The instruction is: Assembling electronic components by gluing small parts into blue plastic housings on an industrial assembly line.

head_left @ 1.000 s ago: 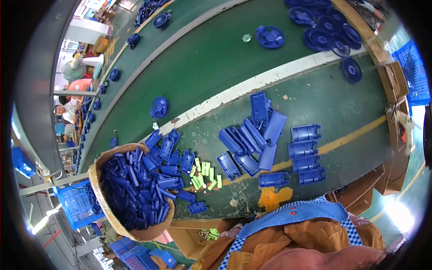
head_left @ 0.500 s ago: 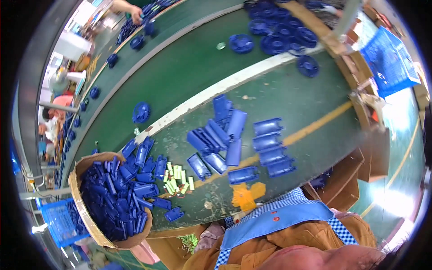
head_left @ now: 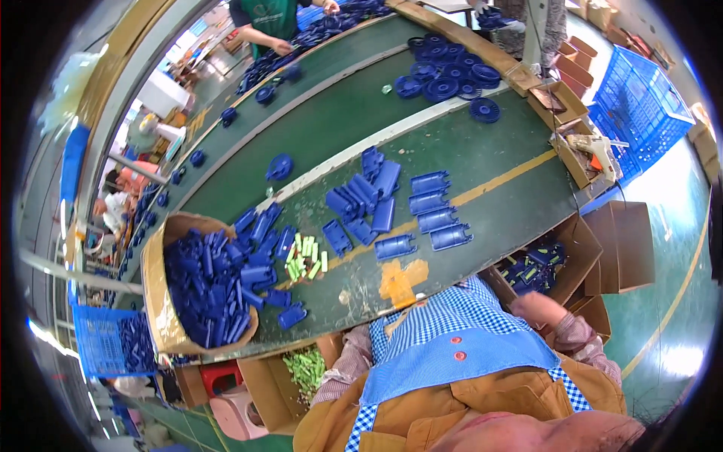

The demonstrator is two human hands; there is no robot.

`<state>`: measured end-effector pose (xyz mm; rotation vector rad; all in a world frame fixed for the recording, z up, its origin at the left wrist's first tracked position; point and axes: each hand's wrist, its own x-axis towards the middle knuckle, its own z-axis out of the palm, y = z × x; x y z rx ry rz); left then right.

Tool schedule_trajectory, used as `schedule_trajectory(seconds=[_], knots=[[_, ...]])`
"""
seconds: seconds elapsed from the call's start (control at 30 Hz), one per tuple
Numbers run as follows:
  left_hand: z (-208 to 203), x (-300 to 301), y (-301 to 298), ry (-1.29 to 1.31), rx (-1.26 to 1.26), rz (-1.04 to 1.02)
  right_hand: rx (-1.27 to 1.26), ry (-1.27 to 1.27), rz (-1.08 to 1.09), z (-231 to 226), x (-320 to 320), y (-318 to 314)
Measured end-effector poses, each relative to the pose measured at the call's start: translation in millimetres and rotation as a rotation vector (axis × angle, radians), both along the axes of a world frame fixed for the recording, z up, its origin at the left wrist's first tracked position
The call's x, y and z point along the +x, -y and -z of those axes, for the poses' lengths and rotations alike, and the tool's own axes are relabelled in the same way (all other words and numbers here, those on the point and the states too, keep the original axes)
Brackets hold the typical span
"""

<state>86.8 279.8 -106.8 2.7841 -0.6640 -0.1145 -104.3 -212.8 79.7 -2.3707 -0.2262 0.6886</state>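
My right hand point(head_left: 538, 307) is low at the table's front edge, beside an open cardboard box point(head_left: 584, 255) holding blue plastic parts with pale green pieces. Its fingers are blurred and turned away, so their grip cannot be made out. My left sleeve point(head_left: 354, 363) reaches the table edge, and the left hand is hidden there. On the green table, blue curved casings point(head_left: 435, 220) lie in a column, with a loose pile of blue casings point(head_left: 361, 194) to their left. Pale green cylindrical cells point(head_left: 303, 258) lie in a cluster farther left.
A cardboard bin point(head_left: 154, 290) full of blue parts stands at the left. Round blue grilles point(head_left: 452, 79) are heaped at the far right. A blue crate point(head_left: 640, 105) and a hot glue gun point(head_left: 595, 143) are at the right. A person point(head_left: 271, 22) works across the conveyor belt point(head_left: 331, 113).
The view has shifted, bringing more of the far side and the box at the right into sight. My right hand and sleeve have come into view beside that box.
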Motion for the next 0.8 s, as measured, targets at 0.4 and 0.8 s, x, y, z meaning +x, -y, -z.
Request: schedule_trajectory(seconds=[0.4,0.8], knots=[[-223,-58,52,-0.644,0.187,-0.047,0.036,0.799,0.031,-75,226,-50],[-300,80,117,0.069,-0.501,0.098,-0.307,0.771,-0.151,-37,262,-83]])
